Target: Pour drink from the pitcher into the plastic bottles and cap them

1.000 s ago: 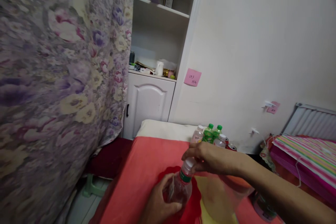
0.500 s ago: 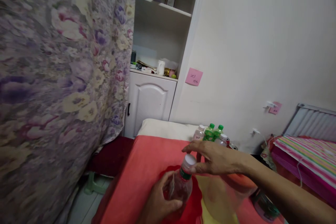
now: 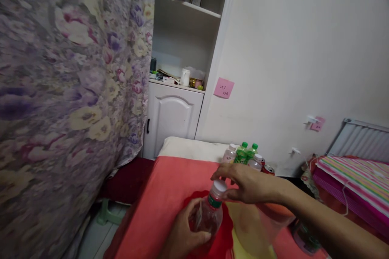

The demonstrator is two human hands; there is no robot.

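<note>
My left hand (image 3: 189, 226) is wrapped round the body of a clear plastic bottle (image 3: 209, 219) with a green-and-white band at its neck. The bottle stands tilted slightly, its white cap (image 3: 219, 186) on top. Over it reaches my right hand (image 3: 244, 182), thumb against the near right side of the cap and fingertips curled behind it. Part of that contact is hidden behind the cap. Beneath the bottle lies a red scalloped mat or dish (image 3: 228, 230), mostly covered by the bottle and my left hand.
Several bottles, two with green caps (image 3: 244, 145), and red cans (image 3: 268, 170) stand at the back of the red-covered table (image 3: 179, 174). A translucent orange-rimmed container (image 3: 275, 222) and a yellow sheet (image 3: 240, 234) lie under my right arm. A floral curtain (image 3: 75, 89) hangs left.
The view has shifted slightly. My right thumb sits marginally farther right along the cap. My left hand keeps the same hold on the bottle.
</note>
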